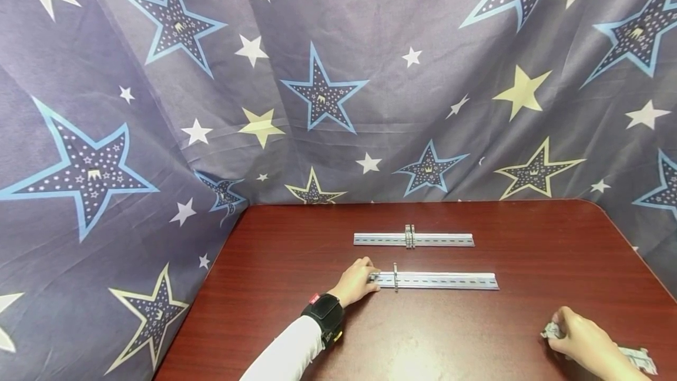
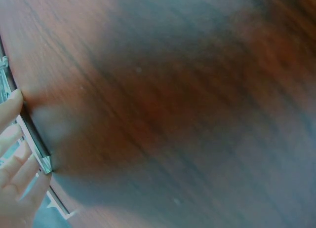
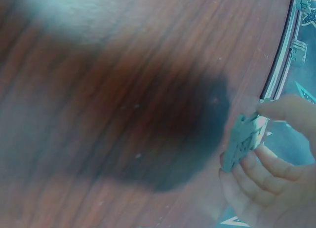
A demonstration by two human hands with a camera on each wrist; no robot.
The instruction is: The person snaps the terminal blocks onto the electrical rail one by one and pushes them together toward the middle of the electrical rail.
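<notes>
My left hand (image 1: 357,282) holds the left end of the nearer slotted metal DIN rail (image 1: 449,280), thumb on the near edge and fingers over the far one. Just right of those fingers, a thin grey terminal block (image 1: 395,277) stands upright across this rail. In the left wrist view the thumb (image 2: 11,108) lies along the rail's side. At the front right, my right hand (image 1: 584,337) pinches a grey-green terminal block (image 3: 243,141) between thumb and fingers, off to the right of both rails. The fingers cover part of it.
Behind the nearer rail lies a second, parallel DIN rail (image 1: 444,240) with several terminal blocks (image 1: 409,236) grouped near its middle. More grey pieces (image 1: 640,360) lie beside my right wrist. A star-patterned cloth (image 1: 349,151) hangs along the back and sides of the reddish-brown table (image 1: 285,228).
</notes>
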